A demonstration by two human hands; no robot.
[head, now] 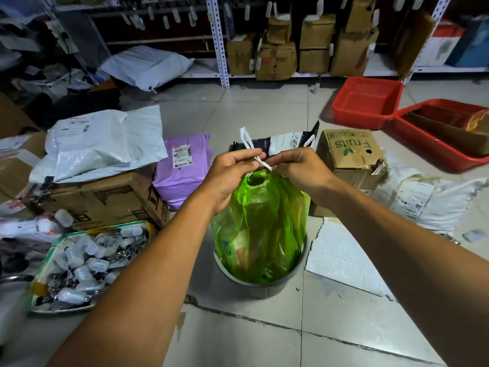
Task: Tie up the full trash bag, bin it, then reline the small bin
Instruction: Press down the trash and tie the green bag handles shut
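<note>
A full, translucent green trash bag [260,226] stands in a small grey bin [260,286] on the tiled floor at the centre. Its top is gathered up, and white drawstring handles [247,140] stick out above it. My left hand [230,176] pinches one white string at the bag's mouth. My right hand [299,170] pinches the other string, close beside the left. The two strings cross between my fingers. Paper and wrappers show through the bag's green plastic.
Cardboard boxes and white and purple parcels [182,168] crowd the left. A tray of small clips [87,263] lies at lower left. A "Fruits" box [349,149] and two red baskets [367,102] sit at right. White foam sheet [344,258] lies beside the bin. Shelving stands behind.
</note>
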